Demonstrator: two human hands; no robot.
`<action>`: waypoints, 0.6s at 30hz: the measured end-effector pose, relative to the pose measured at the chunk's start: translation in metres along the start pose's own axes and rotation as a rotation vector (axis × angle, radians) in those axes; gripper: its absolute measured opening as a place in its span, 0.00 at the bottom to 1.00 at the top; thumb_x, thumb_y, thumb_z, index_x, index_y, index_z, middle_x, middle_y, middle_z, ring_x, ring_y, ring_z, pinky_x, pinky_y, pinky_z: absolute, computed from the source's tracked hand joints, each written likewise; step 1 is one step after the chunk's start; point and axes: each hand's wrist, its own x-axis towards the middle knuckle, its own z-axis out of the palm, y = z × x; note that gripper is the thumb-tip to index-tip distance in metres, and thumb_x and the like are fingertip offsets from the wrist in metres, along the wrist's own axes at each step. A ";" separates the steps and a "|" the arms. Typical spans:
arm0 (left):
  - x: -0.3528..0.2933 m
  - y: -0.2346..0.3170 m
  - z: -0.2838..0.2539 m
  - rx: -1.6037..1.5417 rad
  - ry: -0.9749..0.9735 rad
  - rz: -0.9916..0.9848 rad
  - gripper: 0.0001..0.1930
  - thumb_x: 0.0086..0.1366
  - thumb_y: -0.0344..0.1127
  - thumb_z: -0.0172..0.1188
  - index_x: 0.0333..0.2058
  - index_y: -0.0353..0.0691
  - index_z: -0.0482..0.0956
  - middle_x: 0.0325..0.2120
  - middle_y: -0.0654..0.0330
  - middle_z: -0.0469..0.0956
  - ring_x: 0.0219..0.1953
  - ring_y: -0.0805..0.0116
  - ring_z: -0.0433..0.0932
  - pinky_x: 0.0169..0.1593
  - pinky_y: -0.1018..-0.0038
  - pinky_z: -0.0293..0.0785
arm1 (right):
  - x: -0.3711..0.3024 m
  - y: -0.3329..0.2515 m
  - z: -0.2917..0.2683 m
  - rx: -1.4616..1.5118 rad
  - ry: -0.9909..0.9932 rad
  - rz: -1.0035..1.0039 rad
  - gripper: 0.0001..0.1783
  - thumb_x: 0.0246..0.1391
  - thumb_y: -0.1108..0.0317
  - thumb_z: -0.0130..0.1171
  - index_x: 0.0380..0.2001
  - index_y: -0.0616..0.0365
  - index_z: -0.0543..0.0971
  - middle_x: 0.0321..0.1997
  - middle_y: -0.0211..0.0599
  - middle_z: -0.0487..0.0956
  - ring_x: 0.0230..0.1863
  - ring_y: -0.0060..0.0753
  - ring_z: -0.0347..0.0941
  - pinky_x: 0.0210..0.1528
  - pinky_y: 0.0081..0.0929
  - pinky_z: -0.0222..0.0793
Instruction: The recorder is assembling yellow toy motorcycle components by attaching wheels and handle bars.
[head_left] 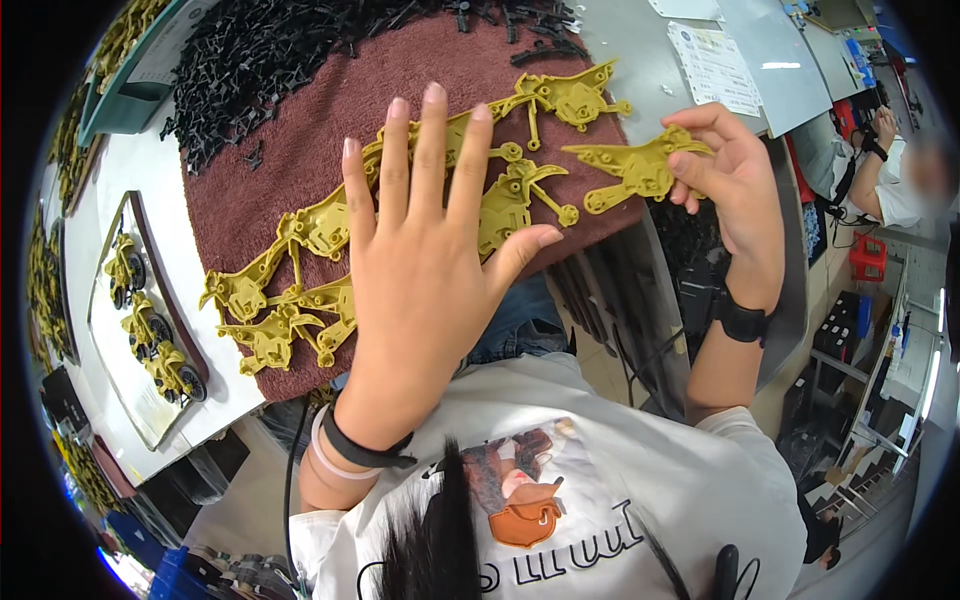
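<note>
My left hand (pixel 425 230) lies palm down, fingers spread, over a row of yellow moulded plastic parts (pixel 318 228) on a dark red towel (pixel 300 130). It covers the middle of the row, so I cannot see how the parts there join. More yellow parts (pixel 265 340) lie along the towel's near left edge, and another (pixel 575 100) sits at the far right end. Past the towel's right edge, my right hand (pixel 735 175) pinches a separate yellow plastic part (pixel 635 172) between thumb and fingers.
A heap of small black plastic pieces (pixel 260 60) covers the towel's far left. Assembled yellow toy motorcycles with black wheels (pixel 155 335) stand on a tray at left. A green bin (pixel 130 100) is at far left, and a printed sheet (pixel 712 68) at far right. Another person (pixel 900 180) sits beyond.
</note>
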 end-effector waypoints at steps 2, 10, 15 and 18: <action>0.000 0.000 0.004 0.008 -0.002 -0.026 0.37 0.58 0.60 0.57 0.63 0.50 0.64 0.65 0.57 0.58 0.67 0.53 0.55 0.68 0.56 0.45 | 0.003 0.004 0.006 0.016 0.004 -0.003 0.16 0.50 0.76 0.63 0.43 0.62 0.74 0.34 0.34 0.74 0.22 0.15 0.69 0.21 0.12 0.63; 0.004 -0.018 -0.001 0.011 0.024 -0.064 0.34 0.57 0.56 0.59 0.61 0.52 0.66 0.64 0.60 0.60 0.67 0.57 0.56 0.69 0.58 0.44 | 0.004 0.002 0.033 -0.397 0.107 -0.182 0.15 0.44 0.73 0.67 0.38 0.59 0.77 0.31 0.29 0.71 0.23 0.16 0.68 0.24 0.17 0.64; 0.002 -0.020 -0.009 0.022 -0.028 -0.040 0.37 0.58 0.62 0.54 0.62 0.50 0.65 0.65 0.57 0.58 0.67 0.55 0.54 0.68 0.56 0.44 | 0.010 -0.012 0.027 -0.707 0.085 -0.484 0.19 0.43 0.67 0.68 0.40 0.58 0.77 0.36 0.35 0.75 0.38 0.37 0.72 0.41 0.29 0.67; 0.001 -0.021 -0.021 0.001 -0.030 -0.011 0.39 0.58 0.67 0.49 0.62 0.47 0.65 0.64 0.54 0.59 0.67 0.53 0.55 0.69 0.55 0.43 | 0.014 -0.049 -0.007 -0.797 0.028 -0.385 0.18 0.46 0.63 0.64 0.42 0.55 0.78 0.37 0.33 0.74 0.38 0.30 0.69 0.39 0.24 0.64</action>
